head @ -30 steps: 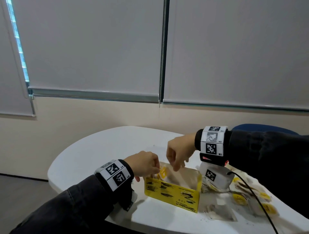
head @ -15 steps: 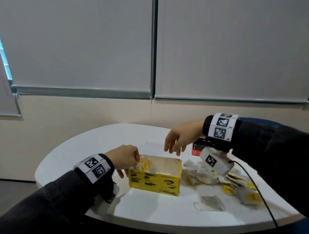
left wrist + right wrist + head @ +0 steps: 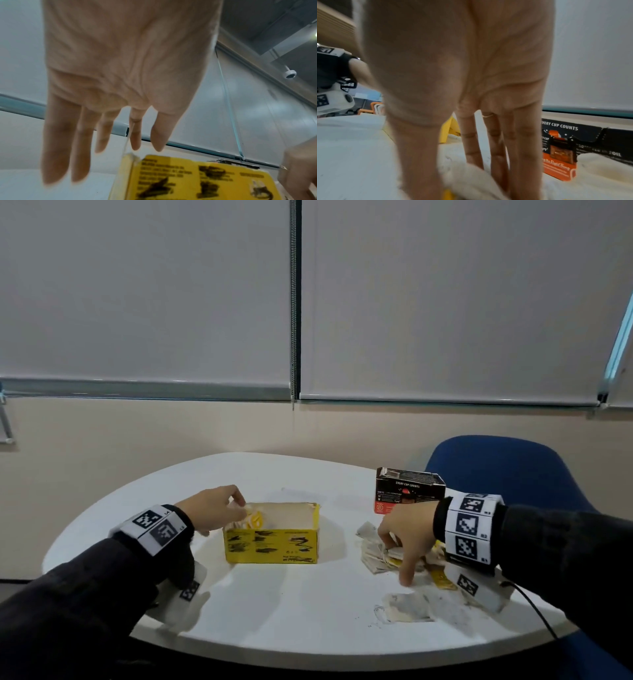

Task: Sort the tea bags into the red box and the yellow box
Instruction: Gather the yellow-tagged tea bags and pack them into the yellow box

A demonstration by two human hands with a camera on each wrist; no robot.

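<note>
Yellow box [image 3: 272,545] sits open mid-counter [image 3: 274,611], left hand [image 3: 212,510] at its left rim with fingers hanging loose. Right hand [image 3: 406,537] presses straight fingers onto the tea bags [image 3: 376,556] heaped near the red box [image 3: 407,496]; bare counter lies between.

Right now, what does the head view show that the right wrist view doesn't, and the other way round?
Only the head view shows the left hand at the yellow box's near-left corner, tea bags with yellow tags inside that box, and the blue chair.

Only the right wrist view shows the right hand's fingers from beneath, reaching straight down onto a white tea bag.

Both show the right hand on the tea bag pile, the red box and the yellow box.
</note>
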